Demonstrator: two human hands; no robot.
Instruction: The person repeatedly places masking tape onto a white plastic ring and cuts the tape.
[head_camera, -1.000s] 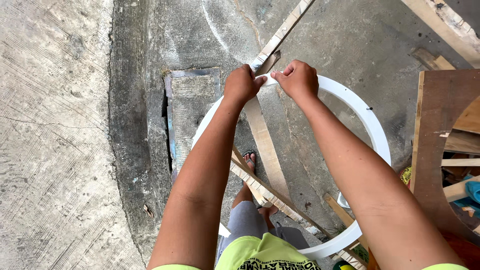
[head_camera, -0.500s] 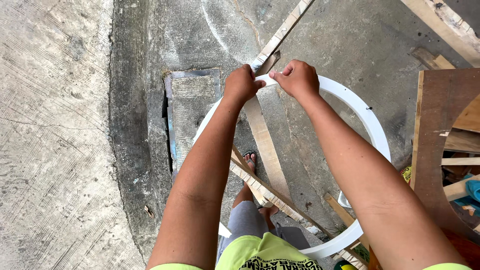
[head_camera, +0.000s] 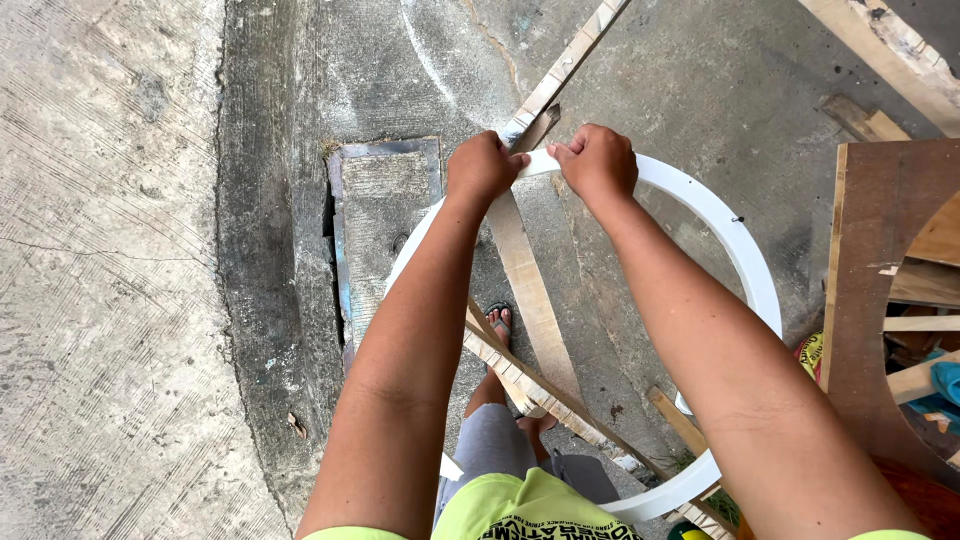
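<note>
Nothing much shifts since before: your left hand and right hand keep fingers clenched on the white ring at twelve o'clock, and uneven pulling could snap it.

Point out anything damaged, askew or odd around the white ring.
Both hands, left hand and right hand, grip the white ring at its far edge. Below it, wood strips lie crossed at loose angles on the concrete. The metal cover sits with a dark gap along its left edge.
</note>
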